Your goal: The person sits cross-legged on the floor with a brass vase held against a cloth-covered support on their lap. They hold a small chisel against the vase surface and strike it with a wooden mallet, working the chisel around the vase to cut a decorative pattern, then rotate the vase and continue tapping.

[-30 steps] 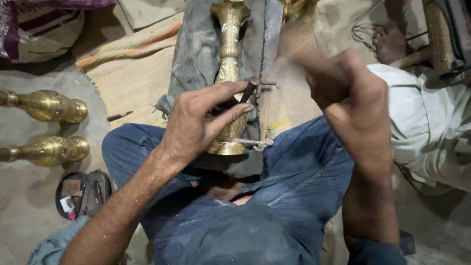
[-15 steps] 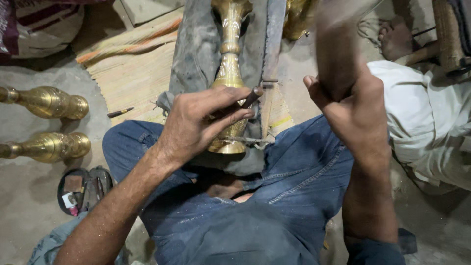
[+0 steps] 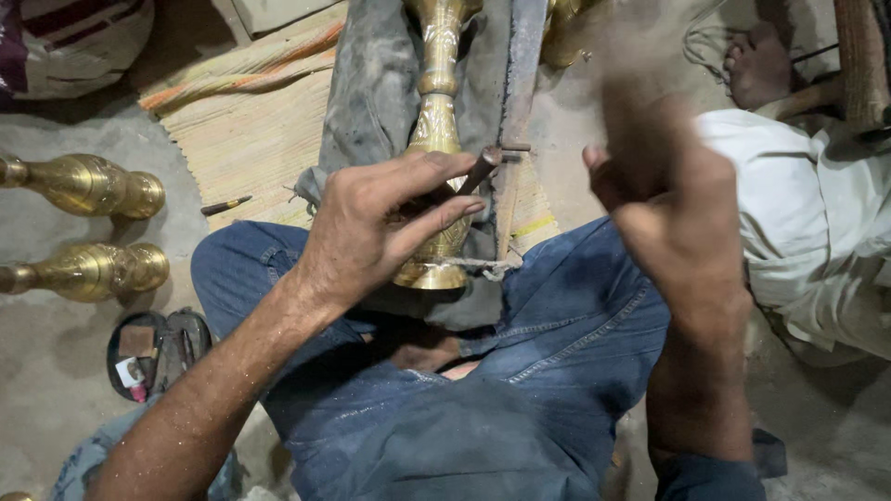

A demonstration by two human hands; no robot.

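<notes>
One brass vase (image 3: 436, 139) lies lengthwise, base toward the lap; left hand (image 3: 371, 232) pinches a chisel (image 3: 478, 172) against it

The light is soft and rather dim, with a warm cast; it seems to fall from above and slightly ahead, since the shadows pool under the legs and below the left hand (image 3: 371, 232); these shadows have soft edges. The brass vase (image 3: 434, 139) in the lap shows small bright glints along its neck; the two brass pieces (image 3: 88, 227) on the floor at the left carry similar mild glare. The left hand and forearm are sharp, skin and dust plainly visible; the right hand (image 3: 664, 186) is heavily smeared by motion blur, its upper part dissolved into a pale haze; the corners look darker and a little soft.
</notes>
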